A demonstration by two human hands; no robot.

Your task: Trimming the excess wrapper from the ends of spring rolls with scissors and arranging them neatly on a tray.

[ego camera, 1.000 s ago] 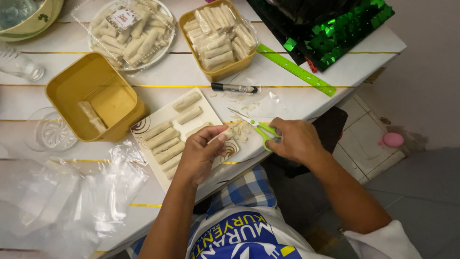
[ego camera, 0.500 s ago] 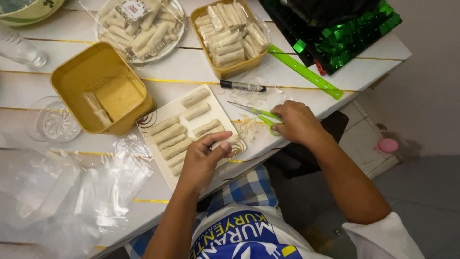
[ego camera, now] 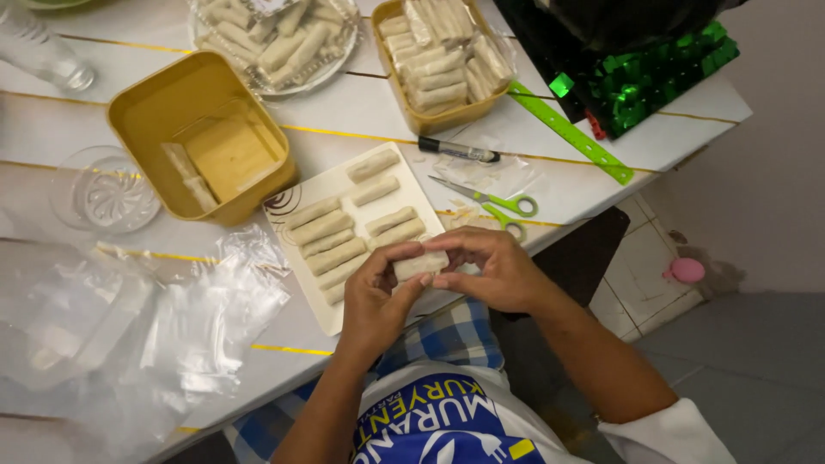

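Both my hands hold one pale rolled pastry (ego camera: 419, 265) over the near edge of a white rectangular plate (ego camera: 296, 199). My left hand (ego camera: 378, 292) grips its left end, my right hand (ego camera: 490, 266) its right end. Several more pale rolls (ego camera: 335, 242) lie in rows on the plate. Green-handled scissors (ego camera: 494, 203) lie on the table just beyond my right hand, apart from it.
A yellow square tub (ego camera: 137, 107) with a few rolls stands left of the plate. Another yellow tub (ego camera: 425, 120) and a round clear tray (ego camera: 266, 86) at the back hold many rolls. A black marker (ego camera: 458, 152), green ruler (ego camera: 571, 133), glass dish (ego camera: 103, 193) and clear plastic bags (ego camera: 137, 326) lie around.
My right hand has put the scissors down on the table and come in to the roll. Both hands now hold the roll together at the plate's near edge.
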